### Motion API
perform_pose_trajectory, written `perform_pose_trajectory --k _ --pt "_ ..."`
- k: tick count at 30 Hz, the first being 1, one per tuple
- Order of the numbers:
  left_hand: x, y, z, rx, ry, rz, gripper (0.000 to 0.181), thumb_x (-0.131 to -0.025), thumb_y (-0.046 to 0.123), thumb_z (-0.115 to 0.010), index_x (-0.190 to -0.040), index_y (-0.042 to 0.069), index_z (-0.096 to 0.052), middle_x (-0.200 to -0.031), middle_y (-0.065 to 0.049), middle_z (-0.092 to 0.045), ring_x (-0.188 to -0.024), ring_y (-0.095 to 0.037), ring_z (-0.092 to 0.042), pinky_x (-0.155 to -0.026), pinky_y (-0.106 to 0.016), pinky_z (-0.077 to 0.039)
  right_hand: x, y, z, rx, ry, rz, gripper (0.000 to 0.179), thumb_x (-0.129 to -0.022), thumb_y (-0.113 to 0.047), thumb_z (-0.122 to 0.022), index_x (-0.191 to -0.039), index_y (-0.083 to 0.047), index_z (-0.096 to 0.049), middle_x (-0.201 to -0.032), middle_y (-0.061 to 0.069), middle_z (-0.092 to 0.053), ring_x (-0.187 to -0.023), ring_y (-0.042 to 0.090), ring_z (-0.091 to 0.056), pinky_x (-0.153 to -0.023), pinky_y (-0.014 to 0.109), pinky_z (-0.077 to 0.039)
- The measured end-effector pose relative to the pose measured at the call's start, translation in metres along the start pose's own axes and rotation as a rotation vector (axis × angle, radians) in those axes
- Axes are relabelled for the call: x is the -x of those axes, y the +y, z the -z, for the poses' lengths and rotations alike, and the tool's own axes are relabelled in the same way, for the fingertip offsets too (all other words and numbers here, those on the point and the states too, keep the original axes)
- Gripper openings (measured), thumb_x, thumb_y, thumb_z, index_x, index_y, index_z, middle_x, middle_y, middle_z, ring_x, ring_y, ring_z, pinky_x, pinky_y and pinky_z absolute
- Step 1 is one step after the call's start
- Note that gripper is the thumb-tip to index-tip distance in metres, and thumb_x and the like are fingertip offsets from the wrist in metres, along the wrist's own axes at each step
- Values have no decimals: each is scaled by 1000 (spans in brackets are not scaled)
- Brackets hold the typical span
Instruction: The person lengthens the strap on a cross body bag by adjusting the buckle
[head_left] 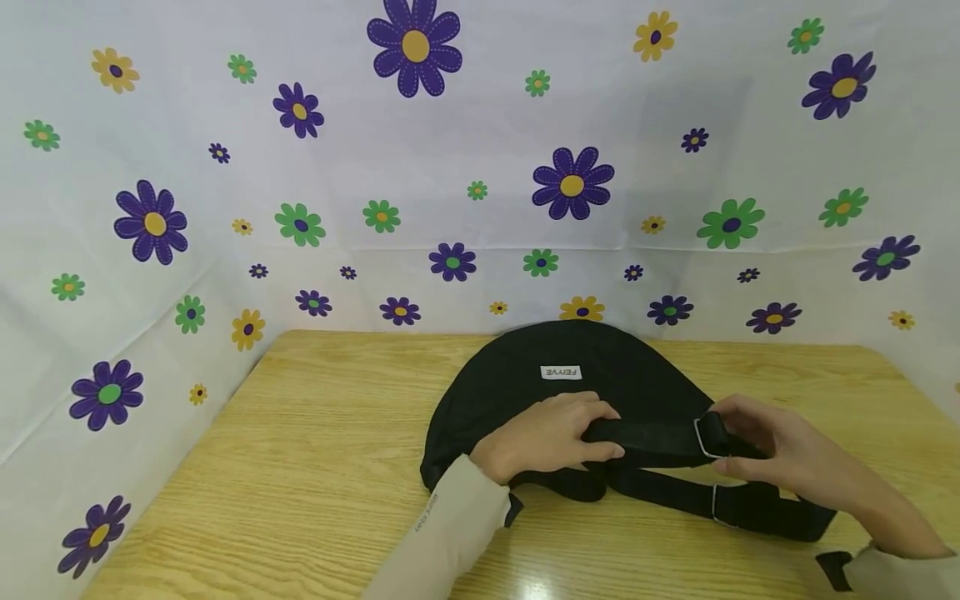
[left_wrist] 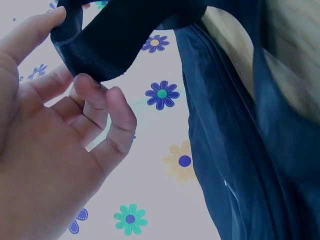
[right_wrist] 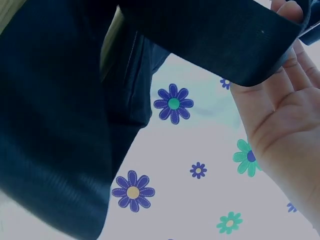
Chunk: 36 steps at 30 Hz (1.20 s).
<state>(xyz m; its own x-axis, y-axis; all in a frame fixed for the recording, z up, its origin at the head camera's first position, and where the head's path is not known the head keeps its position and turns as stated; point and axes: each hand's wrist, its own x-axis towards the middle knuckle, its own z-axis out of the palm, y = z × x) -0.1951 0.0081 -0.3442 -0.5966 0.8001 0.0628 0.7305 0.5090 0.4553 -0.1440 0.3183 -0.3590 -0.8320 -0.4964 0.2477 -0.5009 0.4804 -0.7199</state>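
Note:
A black half-moon bag (head_left: 517, 367) with a small white label lies on the wooden table, its curved side away from me. In front of it my left hand (head_left: 551, 429) pinches the bag's black strap (head_left: 648, 437) between thumb and fingers. My right hand (head_left: 780, 450) grips the same strap farther right, beside a metal slider (head_left: 702, 437). Another stretch of strap with a second metal slider (head_left: 715, 504) loops below on the right. In the left wrist view the strap (left_wrist: 107, 45) bends over the fingertips; the right wrist view shows it (right_wrist: 225, 42) folding round the fingers.
The wooden table (head_left: 300, 467) stretches out left of the bag and in front of it. A white cloth (head_left: 337, 167) printed with purple, green and yellow flowers hangs behind the table and along its left and right sides.

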Motion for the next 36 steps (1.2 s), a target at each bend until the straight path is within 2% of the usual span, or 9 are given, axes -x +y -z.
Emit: perform_pose_trajectory --k 8,10,15,19,25,28,33,36 --pt "8 -9 1 25 21 -10 43 -101 34 -66 -133 5 -65 -114 0 -63 -90 -2 -54 -86 -14 -44 6 4 3 72 27 -92 40 -88 4 -75 -123 6 -57 -113 -20 -61 -97 -1 -61 -75 16 -50" --pt "9 -10 2 28 22 -14 44 -101 34 -66 -133 4 -65 -116 -1 -63 -90 -2 -55 -88 -14 -45 7 5 3 70 25 -78 39 -87 6 -74 -122 5 -57 -111 -19 -62 -95 -1 -61 -75 16 -50" --pt "12 -14 5 68 16 -33 43 -97 34 -72 -129 4 -67 -121 0 -67 -100 -2 -59 -94 -14 -43 9 8 3 25 -3 -23 40 -86 12 -73 -122 5 -57 -110 -14 -64 -94 3 -62 -74 16 -50" --pt "16 -19 6 116 -7 -54 42 -92 30 -78 -123 3 -70 -113 -2 -71 -92 -2 -60 -86 -11 -45 11 9 2 2 -28 -26 41 -86 12 -73 -123 2 -57 -113 -13 -63 -96 3 -61 -74 17 -50" --pt "29 -27 7 96 -32 -68 42 -87 24 -82 -121 3 -70 -95 -1 -73 -71 -2 -56 -69 -12 -45 13 14 0 34 -42 -37 43 -84 9 -75 -122 0 -58 -120 -22 -58 -105 -5 -57 -79 15 -49" --pt "35 -30 8 97 -33 -62 40 -86 22 -83 -119 4 -71 -93 -1 -72 -70 -3 -55 -67 -14 -46 14 16 -2 49 -48 -36 43 -84 8 -76 -123 -2 -59 -121 -23 -57 -105 -6 -56 -80 14 -49" --pt "43 -35 9 61 -30 -23 41 -85 25 -84 -118 4 -72 -98 -2 -73 -78 -4 -57 -74 -15 -47 16 19 -5 80 -56 -11 44 -82 7 -79 -121 -3 -60 -118 -20 -59 -103 -4 -58 -80 15 -49" --pt "44 -35 8 46 -37 10 41 -86 26 -84 -119 5 -72 -103 0 -73 -85 -6 -60 -79 -16 -47 18 20 -8 133 -83 -26 42 -83 2 -81 -120 -3 -62 -116 -19 -59 -99 -3 -58 -78 18 -50"
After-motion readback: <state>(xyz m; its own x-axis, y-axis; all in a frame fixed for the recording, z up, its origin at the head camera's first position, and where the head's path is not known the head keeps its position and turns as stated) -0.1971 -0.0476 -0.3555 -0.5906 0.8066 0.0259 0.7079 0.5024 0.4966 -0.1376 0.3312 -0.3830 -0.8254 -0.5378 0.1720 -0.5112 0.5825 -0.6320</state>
